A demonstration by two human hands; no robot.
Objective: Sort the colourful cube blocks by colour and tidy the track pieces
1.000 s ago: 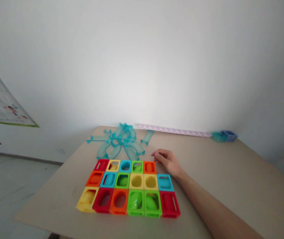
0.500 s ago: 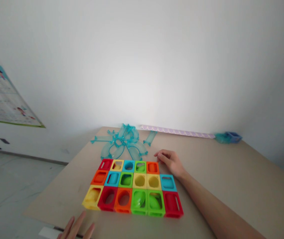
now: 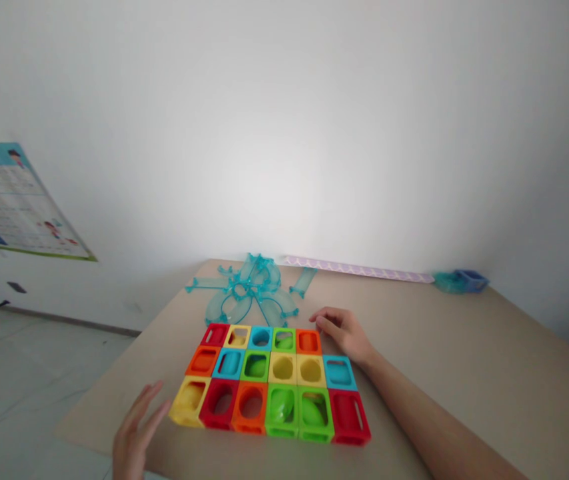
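Colourful hollow cube blocks lie joined in a flat block of three rows point(image 3: 282, 367), in red, orange, yellow, green and blue, with round or squarish openings. In the back row, an orange block point(image 3: 309, 342) ends short of the right end, leaving a notch. Beside that notch my right hand point(image 3: 345, 333) rests on the table, fingers loosely curled and thumb apart, with nothing visible in it. My left hand point(image 3: 137, 433) is off the front left corner, near a yellow block point(image 3: 189, 401); its fingers are spread and it holds nothing.
Translucent teal plastic pieces point(image 3: 244, 290) lie behind the blocks, with a separate teal piece point(image 3: 304, 283) to their right. A lilac patterned strip point(image 3: 359, 269) runs along the wall. A blue box point(image 3: 471, 281) sits at the far right of the table point(image 3: 464, 360). A poster point(image 3: 19, 203) hangs at left.
My left hand has risen from the front edge towards the left side of the blocks. My right hand and the blocks stay put; the view has shifted slightly.
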